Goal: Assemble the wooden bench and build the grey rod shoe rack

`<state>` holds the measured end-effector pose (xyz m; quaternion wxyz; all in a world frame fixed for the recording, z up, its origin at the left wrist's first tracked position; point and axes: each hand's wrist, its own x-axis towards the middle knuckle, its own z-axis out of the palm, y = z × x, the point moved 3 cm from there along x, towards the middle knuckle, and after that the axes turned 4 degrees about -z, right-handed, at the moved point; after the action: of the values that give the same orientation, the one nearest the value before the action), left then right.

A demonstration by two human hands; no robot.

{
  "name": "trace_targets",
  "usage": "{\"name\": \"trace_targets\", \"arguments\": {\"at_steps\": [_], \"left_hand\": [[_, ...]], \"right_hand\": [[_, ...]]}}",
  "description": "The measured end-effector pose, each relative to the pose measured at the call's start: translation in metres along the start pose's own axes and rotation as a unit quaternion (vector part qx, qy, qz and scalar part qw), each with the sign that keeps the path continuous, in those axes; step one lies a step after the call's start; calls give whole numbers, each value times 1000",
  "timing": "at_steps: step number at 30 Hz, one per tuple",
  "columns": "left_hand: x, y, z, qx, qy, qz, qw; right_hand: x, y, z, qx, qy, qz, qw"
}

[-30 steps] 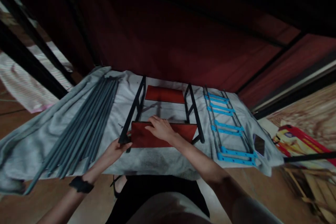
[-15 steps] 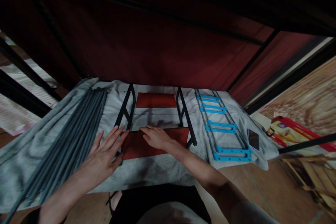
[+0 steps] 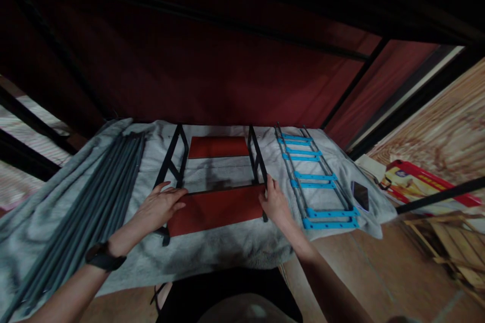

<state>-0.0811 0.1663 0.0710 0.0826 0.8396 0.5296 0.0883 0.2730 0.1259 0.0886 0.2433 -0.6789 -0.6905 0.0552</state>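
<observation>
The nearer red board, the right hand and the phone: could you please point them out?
Nearer red board (image 3: pixel 217 209): head view, middle of its face.
Right hand (image 3: pixel 276 205): head view, its back.
Phone (image 3: pixel 359 196): head view, dark screen.

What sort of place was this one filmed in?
Probably a room in a home: a soft grey cloth spread out with a phone lying on it, a striped cloth off to the left, and a brown tiled floor.

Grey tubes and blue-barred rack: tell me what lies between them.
In the head view: black side frames and two red panels on cloth, left hand and right hand at the nearer panel.
</observation>
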Motion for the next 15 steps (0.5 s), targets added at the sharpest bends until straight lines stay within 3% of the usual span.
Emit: {"name": "trace_targets", "arguments": {"at_steps": [3,6,11,15], "left_hand": [[-1,0,-3,0,-21,-16,1000],[-2,0,-7,-6,-23,-24,999],[-8,1,-7,-19,-34,27,999],[-17,1,-6,-24,-14,25,999]], "right_hand": [[-1,45,11,129,-67,71,987],[3,63,17,257,-76,104,958],[0,47,16,305,-75,49,948],[-10,37,11,315,-73,56,945]]}}
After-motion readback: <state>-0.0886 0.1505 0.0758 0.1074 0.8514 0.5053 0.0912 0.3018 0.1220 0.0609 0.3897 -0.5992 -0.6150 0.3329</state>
